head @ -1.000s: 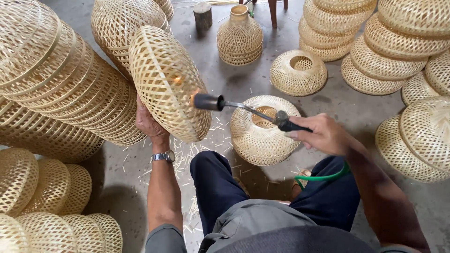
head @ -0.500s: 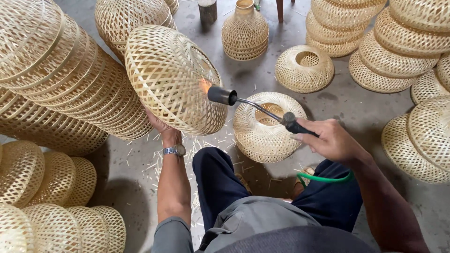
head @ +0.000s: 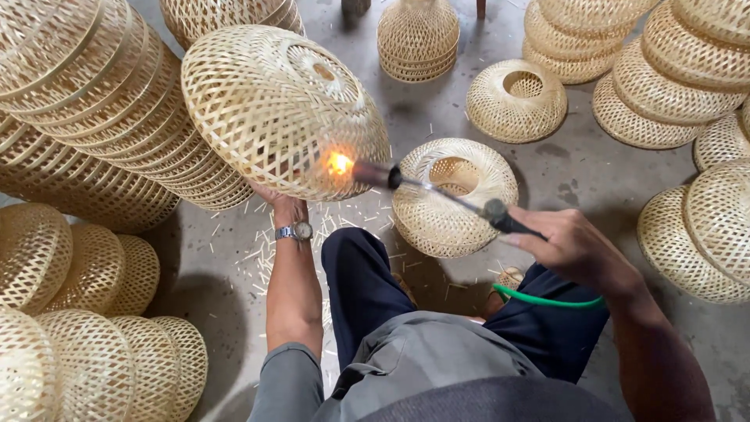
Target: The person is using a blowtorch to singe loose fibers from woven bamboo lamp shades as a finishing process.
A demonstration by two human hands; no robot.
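Right hand (head: pixel 574 246), clenched about the dark grip of a gas torch (head: pixel 437 191). The torch's long axis runs from this hand up and to the person's left, ending in a small orange flame (head: pixel 340 163); a green hose (head: pixel 547 299) loops away beneath the wrist. The flame touches the lower rim of a woven bamboo lampshade (head: pixel 273 105), which lies up and to the left of the right hand, beyond the torch tip. Left hand (head: pixel 285 205), wearing a wristwatch (head: pixel 297 231), supports the shade from below; its fingers are largely hidden behind the weave, so the grasp appears closed on the rim but cannot be told fully. This hand is the nearer to the shade, touching it, while the right reaches it only through the torch. A second finished shade (head: pixel 453 195) rests on the concrete floor (head: pixel 594 176) just beyond the torch shaft. Stacked shades (head: pixel 86 101) lie further to the left, others (head: pixel 672 86) to the right.
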